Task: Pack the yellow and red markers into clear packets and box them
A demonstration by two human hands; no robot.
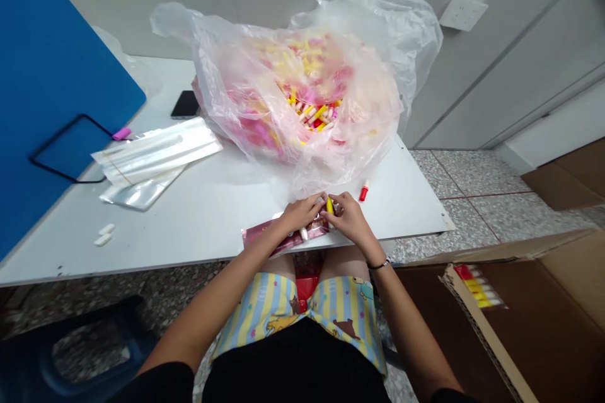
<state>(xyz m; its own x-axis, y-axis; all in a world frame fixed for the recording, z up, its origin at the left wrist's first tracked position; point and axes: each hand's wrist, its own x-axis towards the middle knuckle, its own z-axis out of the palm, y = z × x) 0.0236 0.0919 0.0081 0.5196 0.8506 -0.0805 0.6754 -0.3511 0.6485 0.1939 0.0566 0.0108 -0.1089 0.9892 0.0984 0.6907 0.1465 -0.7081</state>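
Close to the table's front edge, my left hand lies over a maroon printed packet, its fingers closed at the packet's right end. A short white stick-like piece shows beneath that hand. My right hand pinches a small yellow tube between thumb and fingers, beside the left fingertips. What lies under the left fingers is partly hidden. To the right of my right hand, a red tube with a white end rests on the white table.
Behind my hands, a large clear plastic bag holds many red, yellow, pink and white tubes. Flat clear sleeves, a dark phone and white pieces lie leftward. A blue panel stands left; an open cardboard box holds a packed set of tubes.
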